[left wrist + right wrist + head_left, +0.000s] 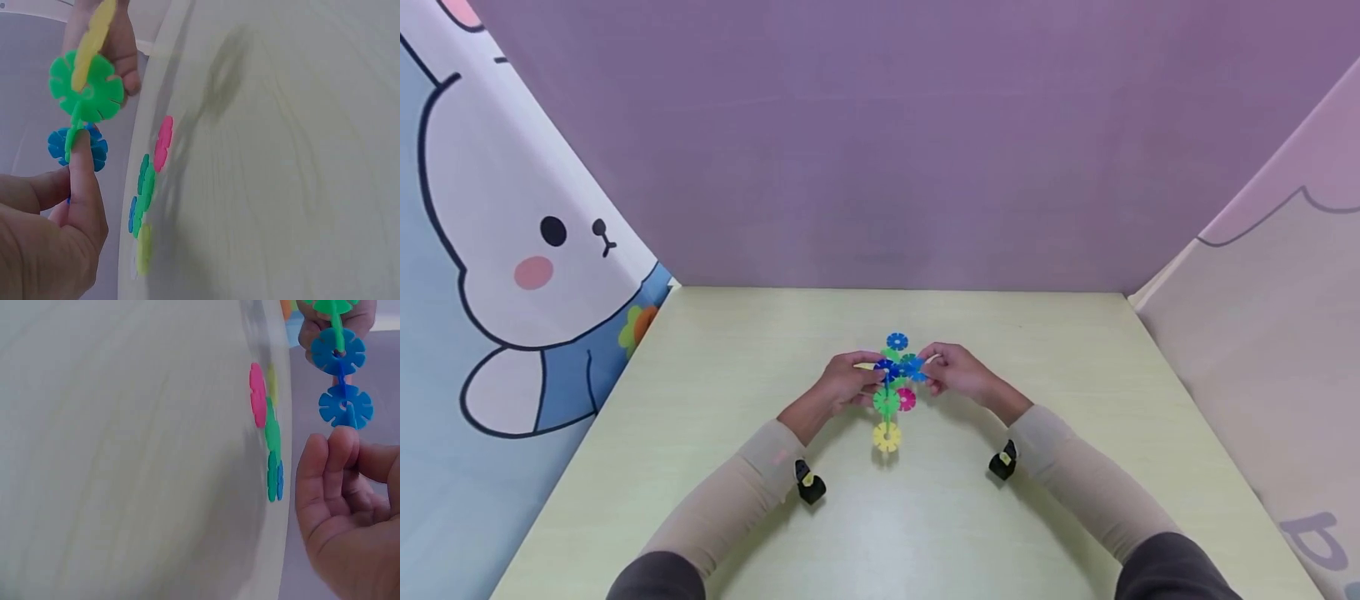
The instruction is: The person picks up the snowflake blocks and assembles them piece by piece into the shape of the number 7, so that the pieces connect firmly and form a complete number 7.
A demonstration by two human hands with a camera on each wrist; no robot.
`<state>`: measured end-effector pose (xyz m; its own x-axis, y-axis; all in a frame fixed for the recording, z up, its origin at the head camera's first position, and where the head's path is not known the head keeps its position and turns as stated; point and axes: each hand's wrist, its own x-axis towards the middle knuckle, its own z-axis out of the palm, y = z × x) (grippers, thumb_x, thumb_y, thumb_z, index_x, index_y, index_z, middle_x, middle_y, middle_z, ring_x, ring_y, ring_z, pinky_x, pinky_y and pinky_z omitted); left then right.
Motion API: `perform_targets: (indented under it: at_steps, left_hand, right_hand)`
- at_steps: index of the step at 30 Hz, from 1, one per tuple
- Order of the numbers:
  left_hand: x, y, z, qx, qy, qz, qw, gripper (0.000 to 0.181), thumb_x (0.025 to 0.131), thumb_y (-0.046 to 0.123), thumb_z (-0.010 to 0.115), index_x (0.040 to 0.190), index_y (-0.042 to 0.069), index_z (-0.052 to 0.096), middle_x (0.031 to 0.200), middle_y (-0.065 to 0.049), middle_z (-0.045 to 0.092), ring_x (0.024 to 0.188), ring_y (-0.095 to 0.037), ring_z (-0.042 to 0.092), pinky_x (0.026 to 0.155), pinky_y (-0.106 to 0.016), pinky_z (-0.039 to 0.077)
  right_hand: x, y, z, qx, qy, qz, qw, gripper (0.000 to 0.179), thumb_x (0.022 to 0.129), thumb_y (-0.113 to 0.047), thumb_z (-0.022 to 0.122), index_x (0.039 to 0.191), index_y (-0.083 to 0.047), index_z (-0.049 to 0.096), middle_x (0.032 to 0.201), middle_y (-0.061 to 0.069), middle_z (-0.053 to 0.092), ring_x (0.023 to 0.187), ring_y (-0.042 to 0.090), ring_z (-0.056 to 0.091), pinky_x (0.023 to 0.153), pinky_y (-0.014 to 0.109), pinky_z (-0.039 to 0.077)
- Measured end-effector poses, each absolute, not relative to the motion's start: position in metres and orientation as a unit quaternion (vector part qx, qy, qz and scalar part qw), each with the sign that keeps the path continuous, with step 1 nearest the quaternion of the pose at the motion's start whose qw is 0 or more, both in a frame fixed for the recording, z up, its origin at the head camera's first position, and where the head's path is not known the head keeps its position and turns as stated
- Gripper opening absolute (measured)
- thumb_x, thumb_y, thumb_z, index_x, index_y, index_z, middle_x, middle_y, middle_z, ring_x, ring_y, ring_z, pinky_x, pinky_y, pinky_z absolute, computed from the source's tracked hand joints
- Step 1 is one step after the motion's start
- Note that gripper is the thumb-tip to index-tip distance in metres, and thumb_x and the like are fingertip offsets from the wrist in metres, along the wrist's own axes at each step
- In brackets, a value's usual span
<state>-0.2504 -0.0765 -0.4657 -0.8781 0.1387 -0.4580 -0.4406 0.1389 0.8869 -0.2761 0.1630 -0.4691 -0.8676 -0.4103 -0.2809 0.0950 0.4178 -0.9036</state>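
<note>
Between the two hands hangs a chain of slotted plastic snowflake discs, raised over the table. It runs from a yellow disc [887,437] through a green disc [94,94] to blue discs [337,351]. My left hand [842,382] pinches the chain from the left, thumb and fingertips at its blue part. From the right, my right hand [958,371] pinches an edge-on blue disc [352,417] at the chain's end. That disc meets another blue disc [331,405] at the fingertips; whether they are slotted together I cannot tell.
Loose discs lie on the pale table [760,333] beneath the hands: a pink disc [907,400], a blue disc [897,341], and several green and yellow ones. A purple panel [880,167] stands behind the table. Printed panels flank it, the left with a cartoon rabbit [550,233].
</note>
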Motion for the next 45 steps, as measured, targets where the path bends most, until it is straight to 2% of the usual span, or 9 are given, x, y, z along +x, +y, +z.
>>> perform_targets:
  at_steps: [11, 19, 24, 29, 33, 39, 45]
  left_hand:
    - [-0.252, -0.080, -0.469, -0.122, 0.705, 0.661, 0.225, 0.036, 0.096, 0.010, 0.071, 0.131, 0.020, 0.069, 0.087, -0.004, 0.074, 0.069, -0.013, 0.068, 0.058, -0.027, 0.060]
    - [-0.255, -0.089, -0.471, -0.113, 0.708, 0.664, 0.212, 0.034, 0.098, 0.013, 0.068, 0.131, 0.022, 0.068, 0.096, -0.005, 0.072, 0.073, -0.014, 0.068, 0.058, -0.027, 0.059]
    - [-0.254, -0.095, -0.473, -0.115, 0.704, 0.664, 0.223, 0.035, 0.098, 0.014, 0.069, 0.132, 0.023, 0.067, 0.096, -0.005, 0.073, 0.074, -0.014, 0.068, 0.060, -0.026, 0.059]
    - [-0.253, -0.098, -0.476, -0.117, 0.709, 0.658, 0.226, 0.033, 0.098, 0.016, 0.069, 0.130, 0.024, 0.068, 0.096, -0.004, 0.073, 0.075, -0.014, 0.067, 0.060, -0.026, 0.058]
    - [-0.251, -0.099, -0.478, -0.116, 0.712, 0.653, 0.229, 0.033, 0.098, 0.016, 0.069, 0.131, 0.023, 0.068, 0.097, -0.005, 0.074, 0.074, -0.014, 0.066, 0.058, -0.025, 0.058]
    - [-0.249, -0.098, -0.479, -0.117, 0.714, 0.650, 0.232, 0.033, 0.098, 0.017, 0.069, 0.130, 0.022, 0.068, 0.095, -0.004, 0.076, 0.072, -0.013, 0.066, 0.056, -0.024, 0.056]
    - [-0.247, -0.098, -0.480, -0.116, 0.710, 0.654, 0.234, 0.035, 0.098, 0.016, 0.069, 0.132, 0.021, 0.067, 0.093, -0.004, 0.076, 0.070, -0.012, 0.066, 0.056, -0.024, 0.056]
  right_hand:
    - [-0.272, 0.153, -0.469, -0.084, 0.805, -0.545, 0.220, 0.022, 0.104, -0.007, 0.054, 0.126, -0.001, 0.056, 0.079, 0.006, 0.061, 0.071, 0.020, 0.064, 0.074, 0.031, 0.062]
    - [-0.282, 0.148, -0.465, -0.105, 0.819, -0.521, 0.219, 0.021, 0.106, -0.014, 0.055, 0.124, -0.005, 0.060, 0.081, 0.011, 0.064, 0.070, 0.020, 0.063, 0.071, 0.033, 0.061]
    - [-0.291, 0.146, -0.461, -0.109, 0.841, -0.493, 0.194, 0.023, 0.107, -0.023, 0.055, 0.119, -0.006, 0.066, 0.082, 0.008, 0.062, 0.072, 0.020, 0.062, 0.068, 0.031, 0.060]
    - [-0.300, 0.145, -0.464, -0.115, 0.850, -0.487, 0.166, 0.030, 0.107, -0.024, 0.055, 0.123, -0.001, 0.065, 0.083, 0.008, 0.062, 0.076, 0.025, 0.062, 0.067, 0.029, 0.059]
    - [-0.307, 0.143, -0.469, -0.116, 0.862, -0.471, 0.149, 0.030, 0.106, -0.026, 0.056, 0.123, -0.003, 0.065, 0.088, 0.012, 0.064, 0.079, 0.028, 0.063, 0.067, 0.030, 0.059]
    - [-0.319, 0.137, -0.476, -0.112, 0.892, -0.419, 0.128, 0.025, 0.105, -0.026, 0.057, 0.122, -0.009, 0.066, 0.103, 0.012, 0.068, 0.085, 0.023, 0.065, 0.069, 0.030, 0.059]
    - [-0.327, 0.130, -0.481, -0.122, 0.917, -0.359, 0.123, 0.029, 0.104, -0.025, 0.059, 0.128, -0.011, 0.064, 0.113, 0.012, 0.068, 0.096, 0.025, 0.065, 0.080, 0.034, 0.059]
